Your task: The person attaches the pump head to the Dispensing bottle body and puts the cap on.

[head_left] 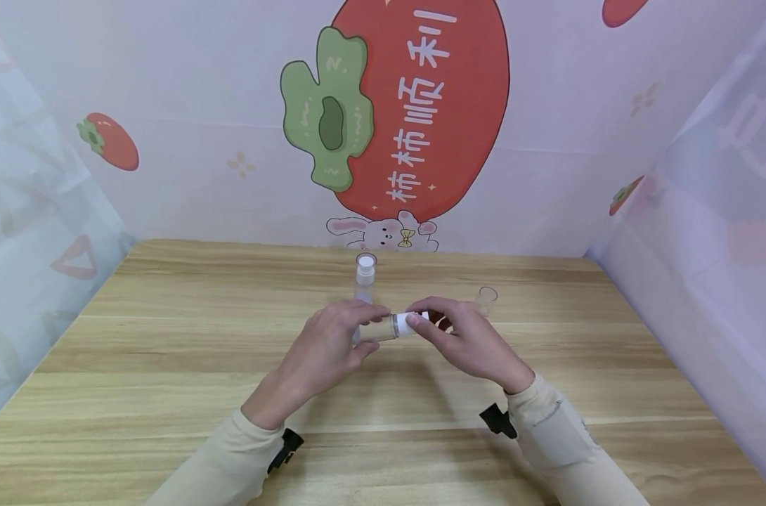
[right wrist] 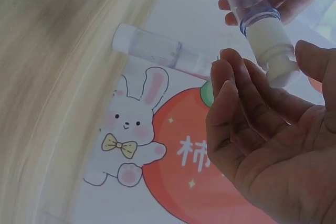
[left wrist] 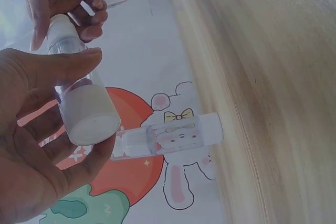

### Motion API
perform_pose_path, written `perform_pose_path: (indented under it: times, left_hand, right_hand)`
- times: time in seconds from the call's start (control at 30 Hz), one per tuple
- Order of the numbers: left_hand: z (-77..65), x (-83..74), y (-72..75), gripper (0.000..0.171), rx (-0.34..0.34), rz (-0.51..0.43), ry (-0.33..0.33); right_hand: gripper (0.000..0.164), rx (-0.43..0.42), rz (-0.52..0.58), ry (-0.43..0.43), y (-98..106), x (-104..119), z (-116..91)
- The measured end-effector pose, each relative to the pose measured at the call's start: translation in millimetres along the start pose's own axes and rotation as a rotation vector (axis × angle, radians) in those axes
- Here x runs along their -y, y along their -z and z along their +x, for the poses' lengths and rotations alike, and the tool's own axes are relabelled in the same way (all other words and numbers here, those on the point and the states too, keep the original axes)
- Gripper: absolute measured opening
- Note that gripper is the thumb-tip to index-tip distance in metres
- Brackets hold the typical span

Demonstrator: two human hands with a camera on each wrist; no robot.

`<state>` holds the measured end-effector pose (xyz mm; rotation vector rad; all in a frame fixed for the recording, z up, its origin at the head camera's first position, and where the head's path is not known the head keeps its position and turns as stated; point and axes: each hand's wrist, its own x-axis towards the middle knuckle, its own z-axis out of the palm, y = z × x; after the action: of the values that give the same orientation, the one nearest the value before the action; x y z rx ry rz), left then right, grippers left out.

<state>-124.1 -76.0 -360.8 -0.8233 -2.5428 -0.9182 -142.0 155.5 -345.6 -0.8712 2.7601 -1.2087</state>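
A clear pump bottle (head_left: 379, 329) with a white pump top (head_left: 405, 323) lies nearly level above the table. My left hand (head_left: 326, 344) grips its body, thumb on one side and fingers on the other; its white base (left wrist: 94, 116) shows in the left wrist view. At the other end, my right hand (head_left: 468, 339) has its thumb and fingers about the white pump, with the thumb at its side and the other fingers bent. Just behind my left hand a second clear bottle (head_left: 365, 273) with a white pump stands upright.
A small transparent cap-like piece (head_left: 486, 301) stands on the wooden table (head_left: 199, 337) beyond my right hand. Behind the table rises a cloth backdrop (head_left: 218, 183) printed with persimmons and a rabbit, and cloth walls flank both sides.
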Motion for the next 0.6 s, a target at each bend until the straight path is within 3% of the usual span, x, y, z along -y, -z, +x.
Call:
perform_pose_path:
  times: [0.27, 0.6]
  left_hand:
    - [-0.2, 2.3, 1.5, 0.042, 0.035, -0.107, 0.021]
    - [0.0, 3.3, 4.1, 0.040, 0.074, -0.209, 0.049]
  right_hand:
    - [0.035, -0.029, 0.039, 0.096, 5.1, -0.7, -2.1]
    - [0.042, -0.012, 0.027, 0.223, 8.4, -2.7, -2.4]
